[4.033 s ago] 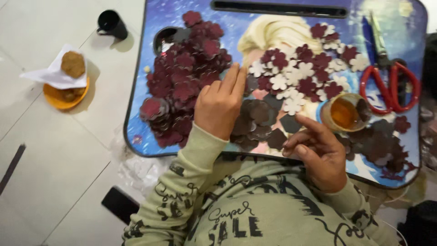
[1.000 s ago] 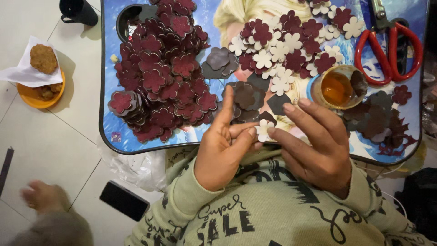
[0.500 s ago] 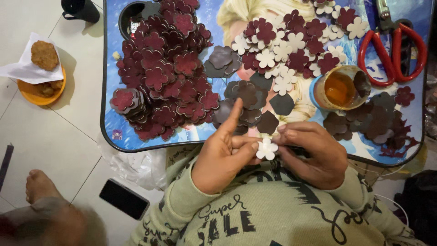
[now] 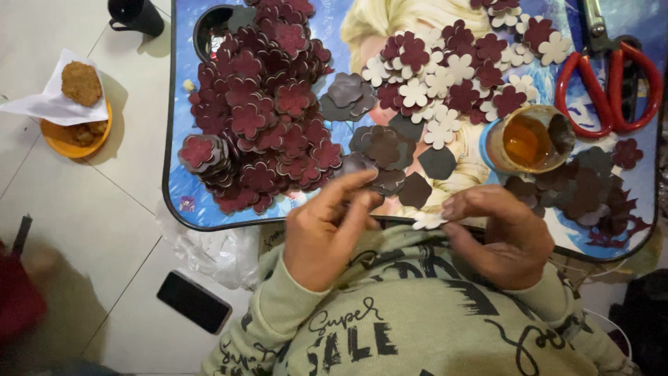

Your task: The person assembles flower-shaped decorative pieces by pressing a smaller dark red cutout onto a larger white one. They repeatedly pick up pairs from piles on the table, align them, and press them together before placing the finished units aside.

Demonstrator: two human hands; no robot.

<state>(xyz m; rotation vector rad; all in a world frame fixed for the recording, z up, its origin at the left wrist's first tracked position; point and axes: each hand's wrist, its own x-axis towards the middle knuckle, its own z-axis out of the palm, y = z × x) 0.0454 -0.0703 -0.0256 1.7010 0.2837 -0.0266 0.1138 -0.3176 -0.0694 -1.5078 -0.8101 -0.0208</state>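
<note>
My right hand (image 4: 502, 237) pinches a small white flower-shaped cutout (image 4: 427, 221) at the near edge of the blue lap table (image 4: 182, 202). My left hand (image 4: 327, 230) is close beside it, fingers stretched toward dark brown cutouts (image 4: 386, 150) and touching one at the fingertips. A large heap of maroon flower cutouts (image 4: 261, 111) covers the table's left half. White and maroon flowers (image 4: 452, 66) lie mixed at the top middle. A small round cup of amber glue (image 4: 525, 139) stands just beyond my right hand.
Red-handled scissors (image 4: 612, 73) lie at the table's top right. Dark cut scraps (image 4: 591, 188) pile at the right edge. On the tiled floor: an orange bowl with biscuits on paper (image 4: 73, 115), a black mug (image 4: 136, 14), a black phone (image 4: 193, 301), a plastic bag (image 4: 209, 247).
Both hands came off the table's cutouts and drew together at the near edge; the white flower now sits in my right fingers. A person's foot at lower left has gone.
</note>
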